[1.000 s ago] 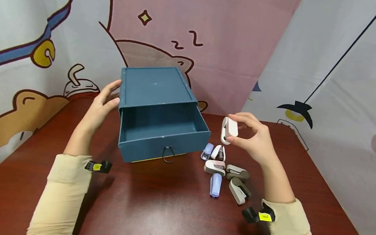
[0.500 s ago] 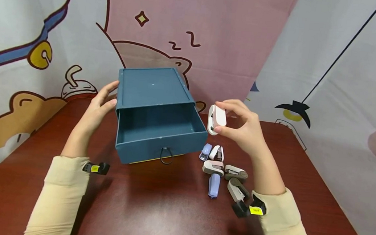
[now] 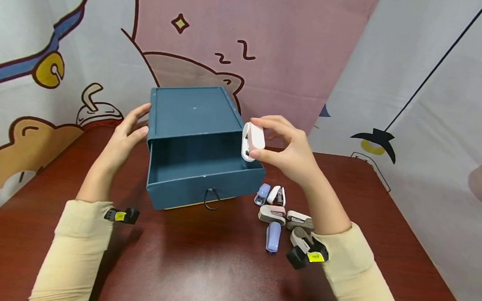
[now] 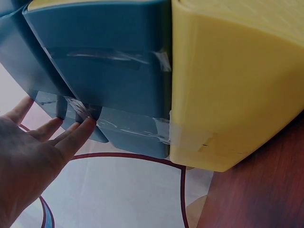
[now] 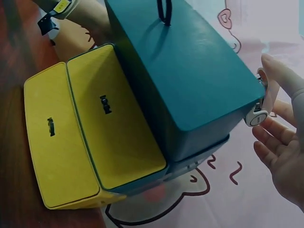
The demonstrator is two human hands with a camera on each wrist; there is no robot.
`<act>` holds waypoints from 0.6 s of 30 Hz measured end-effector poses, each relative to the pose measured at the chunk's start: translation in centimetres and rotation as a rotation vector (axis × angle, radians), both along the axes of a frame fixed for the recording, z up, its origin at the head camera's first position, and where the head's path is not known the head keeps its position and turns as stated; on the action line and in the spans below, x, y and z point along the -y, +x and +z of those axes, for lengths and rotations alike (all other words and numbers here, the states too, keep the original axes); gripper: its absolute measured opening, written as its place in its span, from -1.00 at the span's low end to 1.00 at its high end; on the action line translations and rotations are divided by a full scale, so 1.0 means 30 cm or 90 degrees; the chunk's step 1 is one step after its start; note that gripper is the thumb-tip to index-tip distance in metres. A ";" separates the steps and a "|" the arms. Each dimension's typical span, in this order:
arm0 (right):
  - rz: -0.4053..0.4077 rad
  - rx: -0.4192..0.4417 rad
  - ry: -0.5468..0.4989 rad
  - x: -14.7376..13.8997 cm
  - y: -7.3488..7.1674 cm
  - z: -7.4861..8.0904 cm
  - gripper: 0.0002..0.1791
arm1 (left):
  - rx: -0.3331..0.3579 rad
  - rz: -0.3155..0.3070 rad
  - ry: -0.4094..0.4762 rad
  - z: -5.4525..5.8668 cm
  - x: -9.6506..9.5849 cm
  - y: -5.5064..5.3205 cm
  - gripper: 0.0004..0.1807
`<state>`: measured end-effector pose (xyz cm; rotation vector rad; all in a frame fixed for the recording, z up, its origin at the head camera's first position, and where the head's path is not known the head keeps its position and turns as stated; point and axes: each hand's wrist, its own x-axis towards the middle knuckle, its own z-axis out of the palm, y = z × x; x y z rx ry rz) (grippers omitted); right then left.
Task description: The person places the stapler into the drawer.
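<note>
A white and pink stapler (image 3: 254, 142) is pinched between the thumb and fingers of my right hand (image 3: 291, 154). In the head view it overlaps the right wall of the pulled-out blue drawer (image 3: 205, 185); the right wrist view shows the stapler (image 5: 258, 116) beside the drawer's edge, partly hidden by it. My left hand (image 3: 125, 133) rests against the left side of the blue cabinet (image 3: 195, 112). Its fingers are extended, and in the left wrist view the left hand (image 4: 42, 142) touches the blue side near clear tape. The visible inside of the drawer holds nothing.
Below the blue drawer sit yellow drawers (image 5: 61, 137) with small dark pulls. Right of the cabinet, several staplers lie on the red-brown table (image 3: 199, 269), among them a blue stapler (image 3: 273, 236) and a grey one (image 3: 300, 220). A printed curtain (image 3: 298, 47) hangs behind.
My right hand has carried the white and pink stapler leftward and slightly up, from beside the cabinet to the drawer's right edge. My left hand stays on the cabinet's side.
</note>
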<state>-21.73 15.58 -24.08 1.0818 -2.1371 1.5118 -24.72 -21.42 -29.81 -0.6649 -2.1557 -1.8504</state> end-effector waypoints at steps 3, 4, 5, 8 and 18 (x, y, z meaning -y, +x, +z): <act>0.018 0.011 0.023 0.013 -0.011 -0.004 -0.39 | -0.002 -0.002 0.000 -0.001 0.001 -0.001 -0.35; 0.025 0.014 0.030 0.017 -0.014 -0.007 -0.39 | -0.003 -0.003 -0.001 -0.002 0.002 -0.002 -0.35; 0.034 0.017 0.036 0.020 -0.017 -0.010 -0.39 | -0.003 -0.002 -0.002 -0.003 0.003 -0.003 -0.35; 0.050 0.026 0.051 0.026 -0.026 -0.019 -0.40 | -0.004 -0.002 -0.007 -0.005 0.003 -0.005 -0.35; 0.042 0.037 0.136 0.034 -0.041 -0.020 -0.40 | -0.004 -0.001 -0.009 -0.006 0.005 -0.005 -0.35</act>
